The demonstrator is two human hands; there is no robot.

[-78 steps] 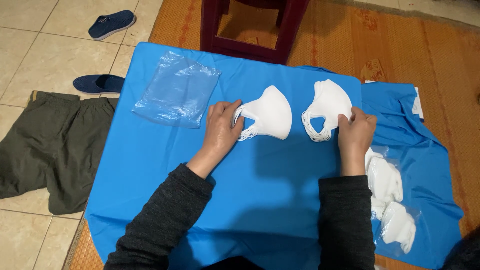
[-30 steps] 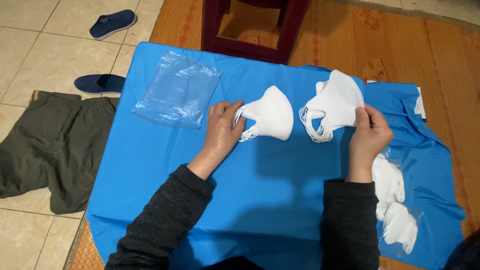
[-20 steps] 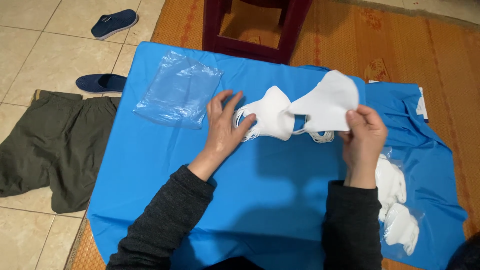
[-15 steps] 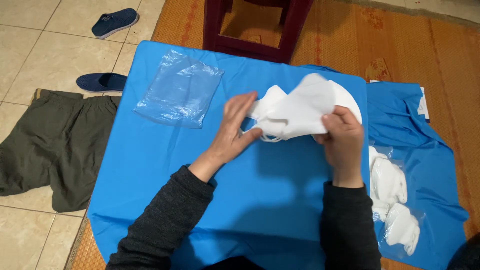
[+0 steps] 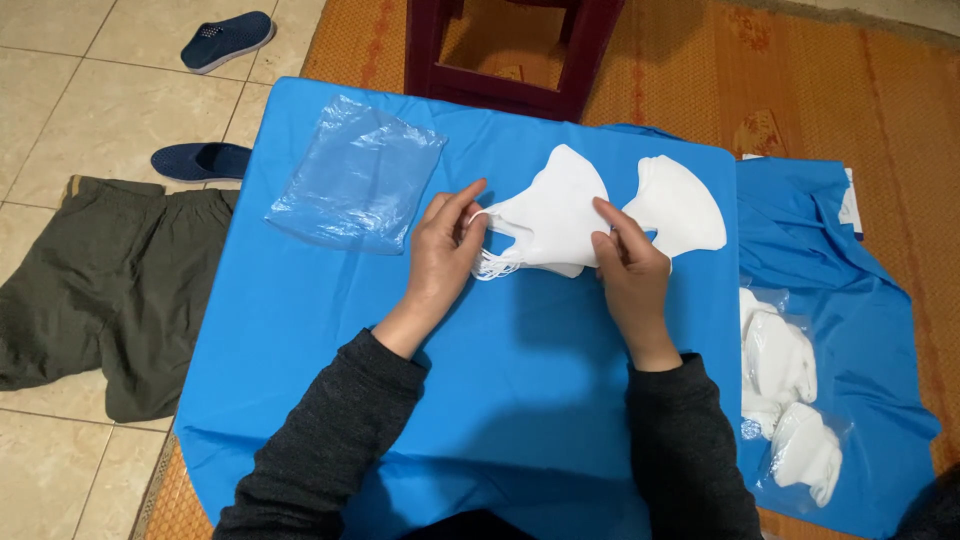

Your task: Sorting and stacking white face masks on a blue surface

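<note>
White masks [image 5: 555, 215] sit stacked on a blue cloth [image 5: 300, 330] over tile and woven mat, plastic bag [image 5: 355, 175] at ten o'clock. Left hand [image 5: 445, 250] pinches their ear loops; right hand [image 5: 625, 265] grips the three o'clock edge.

Stool [image 5: 515, 60] cropped at top edge

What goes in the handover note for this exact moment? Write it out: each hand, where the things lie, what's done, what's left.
Left hand: pinching the ear loops at the left end of the white face masks.
Right hand: fingers pressing the right side of the same masks, which lie stacked on the blue cloth.
Empty clear plastic bag: flat on the cloth, left of the masks.
Bagged masks: lower right, on the second blue sheet.
Done: masks brought together in one stack.
Left: stack not bagged; clear bag untouched.
</note>
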